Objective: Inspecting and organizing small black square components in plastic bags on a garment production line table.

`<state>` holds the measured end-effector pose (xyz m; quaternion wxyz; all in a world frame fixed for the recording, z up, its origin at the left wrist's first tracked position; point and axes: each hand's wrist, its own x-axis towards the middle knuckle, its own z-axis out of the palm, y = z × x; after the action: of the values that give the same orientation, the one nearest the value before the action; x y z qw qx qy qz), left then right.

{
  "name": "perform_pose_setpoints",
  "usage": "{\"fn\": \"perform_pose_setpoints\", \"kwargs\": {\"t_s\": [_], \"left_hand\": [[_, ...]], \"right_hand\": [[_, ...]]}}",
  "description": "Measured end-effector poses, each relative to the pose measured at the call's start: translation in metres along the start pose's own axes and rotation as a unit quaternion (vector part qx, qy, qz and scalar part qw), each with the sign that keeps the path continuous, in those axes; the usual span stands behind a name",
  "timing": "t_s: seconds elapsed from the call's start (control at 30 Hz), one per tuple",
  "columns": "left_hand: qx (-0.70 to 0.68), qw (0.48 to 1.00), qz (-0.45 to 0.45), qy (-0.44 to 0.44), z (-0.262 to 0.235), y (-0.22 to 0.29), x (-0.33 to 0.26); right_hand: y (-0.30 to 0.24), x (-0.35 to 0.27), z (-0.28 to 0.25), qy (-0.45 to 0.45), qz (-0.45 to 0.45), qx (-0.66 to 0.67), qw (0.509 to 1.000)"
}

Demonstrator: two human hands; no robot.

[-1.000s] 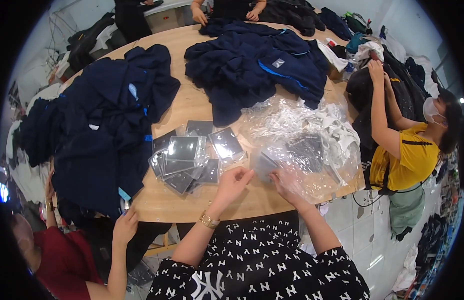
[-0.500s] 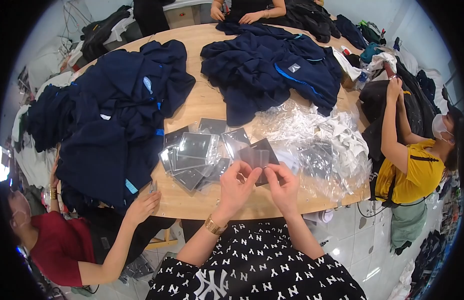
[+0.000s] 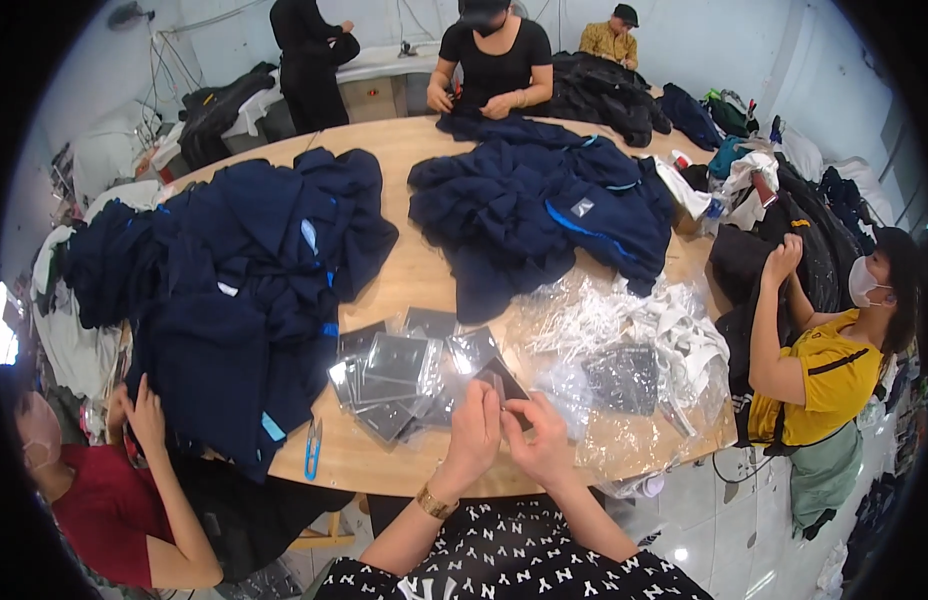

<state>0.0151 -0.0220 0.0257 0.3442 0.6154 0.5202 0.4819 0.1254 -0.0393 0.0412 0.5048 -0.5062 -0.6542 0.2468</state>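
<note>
My left hand (image 3: 474, 428) and my right hand (image 3: 537, 436) are close together over the front edge of the table (image 3: 444, 480). Both are closed, with thumbs and fingers pinching a small clear plastic bag (image 3: 498, 384); most of it is hidden by my fingers. Just beyond and left of them, several dark flat cards in clear plastic sleeves (image 3: 392, 366) lie in an overlapping pile. A dark card (image 3: 504, 368) shows partly behind my fingertips. To the right of my hands spreads crumpled clear plastic with white strips (image 3: 644, 330) in and around it.
Navy garments are heaped at left (image 3: 234, 250) and centre back (image 3: 544, 210). Blue thread snips (image 3: 312, 450) lie near the front edge. Co-workers sit or stand around: a red sleeve (image 3: 99, 510) at left, a yellow shirt (image 3: 822, 378) at right, others at the back.
My view has tilted up, bringing the people at the back into sight. My hands have drawn closer together around the plastic bag. The left co-worker's hand has left the snips on the table.
</note>
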Motion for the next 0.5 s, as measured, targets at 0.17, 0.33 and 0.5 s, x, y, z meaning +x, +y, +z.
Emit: {"fn": "perform_pose_setpoints", "kwargs": {"t_s": [0.17,0.33,0.5], "left_hand": [[-0.060,0.994,-0.031,-0.086,0.000,-0.012,0.004],[-0.083,0.993,-0.016,-0.085,0.002,-0.018,0.005],[-0.012,0.998,0.034,-0.049,0.005,-0.018,0.004]], "right_hand": [[0.010,0.001,-0.003,-0.019,-0.008,-0.034,0.999],[0.014,0.007,-0.006,-0.025,0.022,0.003,0.999],[0.023,0.005,-0.001,0.007,0.058,0.055,0.997]]}}
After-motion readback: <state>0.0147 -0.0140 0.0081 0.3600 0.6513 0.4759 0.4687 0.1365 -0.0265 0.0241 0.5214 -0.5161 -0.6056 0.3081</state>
